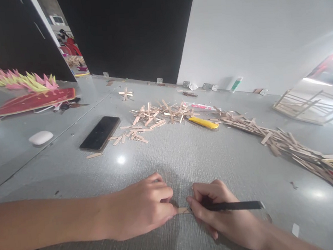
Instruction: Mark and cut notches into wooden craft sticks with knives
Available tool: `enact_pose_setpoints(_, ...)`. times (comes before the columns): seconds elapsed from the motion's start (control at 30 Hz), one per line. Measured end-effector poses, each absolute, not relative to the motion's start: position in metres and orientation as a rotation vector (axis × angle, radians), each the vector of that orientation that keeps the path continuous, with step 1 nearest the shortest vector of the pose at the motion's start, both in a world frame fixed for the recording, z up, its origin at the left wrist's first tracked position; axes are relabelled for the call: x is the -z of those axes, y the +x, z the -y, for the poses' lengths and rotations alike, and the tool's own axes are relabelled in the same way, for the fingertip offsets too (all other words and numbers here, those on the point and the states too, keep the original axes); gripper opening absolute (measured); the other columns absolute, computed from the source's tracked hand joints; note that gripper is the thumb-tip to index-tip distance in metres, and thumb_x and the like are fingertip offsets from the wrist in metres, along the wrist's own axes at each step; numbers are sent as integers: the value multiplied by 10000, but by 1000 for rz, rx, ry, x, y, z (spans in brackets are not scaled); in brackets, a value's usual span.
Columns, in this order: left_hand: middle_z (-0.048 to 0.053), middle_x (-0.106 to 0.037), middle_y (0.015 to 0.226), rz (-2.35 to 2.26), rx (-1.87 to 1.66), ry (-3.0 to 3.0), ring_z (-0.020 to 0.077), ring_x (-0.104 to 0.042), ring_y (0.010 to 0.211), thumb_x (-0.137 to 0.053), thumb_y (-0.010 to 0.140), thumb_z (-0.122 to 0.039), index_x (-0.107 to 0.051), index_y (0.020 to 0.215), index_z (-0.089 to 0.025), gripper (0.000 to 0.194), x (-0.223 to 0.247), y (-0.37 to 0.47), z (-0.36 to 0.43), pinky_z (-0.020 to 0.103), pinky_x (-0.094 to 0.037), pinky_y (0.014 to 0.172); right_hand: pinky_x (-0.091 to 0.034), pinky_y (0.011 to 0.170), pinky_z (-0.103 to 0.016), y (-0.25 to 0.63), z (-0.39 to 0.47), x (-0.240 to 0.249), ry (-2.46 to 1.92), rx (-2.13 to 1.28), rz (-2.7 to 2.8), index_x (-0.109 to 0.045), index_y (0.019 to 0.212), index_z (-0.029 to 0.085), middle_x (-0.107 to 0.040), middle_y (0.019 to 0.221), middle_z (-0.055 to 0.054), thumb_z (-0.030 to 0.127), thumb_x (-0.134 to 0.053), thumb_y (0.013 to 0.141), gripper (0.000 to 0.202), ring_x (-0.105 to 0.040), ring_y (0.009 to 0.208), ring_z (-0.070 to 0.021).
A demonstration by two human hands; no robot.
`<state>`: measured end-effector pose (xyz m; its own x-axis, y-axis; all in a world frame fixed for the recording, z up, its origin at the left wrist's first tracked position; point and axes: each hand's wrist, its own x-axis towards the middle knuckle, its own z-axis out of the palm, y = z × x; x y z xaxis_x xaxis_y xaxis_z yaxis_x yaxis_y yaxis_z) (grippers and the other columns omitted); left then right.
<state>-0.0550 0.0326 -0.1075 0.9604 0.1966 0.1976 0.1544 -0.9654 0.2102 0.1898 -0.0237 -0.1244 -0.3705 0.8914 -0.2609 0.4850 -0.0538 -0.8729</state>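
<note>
A small wooden craft stick lies on the grey table between my hands, with dark marks on its face. The curled fingers of my left hand grip its left end against the tabletop. In my right hand is a black pen, held in a writing grip and slanting back to the right. The pen's point meets the right part of the stick, mostly hidden by my fingers.
Beyond my hands lie a phone, a heap of short wooden pieces and a yellow-handled cutter. Long sticks run along the right, near a stick frame. A white case sits left.
</note>
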Motion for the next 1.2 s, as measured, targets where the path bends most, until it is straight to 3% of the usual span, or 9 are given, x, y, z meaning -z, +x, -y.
enact_pose_setpoints(0.27, 7, -559, 771, -245, -315, 2917, 160, -467, 653, -536, 996, -50, -675, 898, -163, 204, 108, -56, -34, 317, -444, 790, -324, 401, -200, 190, 23, 125, -1392, -1410, 1837, -374, 660, 251, -457, 394, 74, 398, -561, 1022, 434, -402, 336, -64)
enact_pose_setpoints(1.2, -4, -559, 750, -238, -399, 2867, 155, -460, 627, -551, 1001, -69, -663, 829, -181, 234, 114, -56, -36, 317, -458, 801, -313, 378, -181, 188, 23, 125, -1409, -1389, 1818, -386, 635, 240, -456, 383, 78, 347, -580, 998, 424, -401, 309, -52)
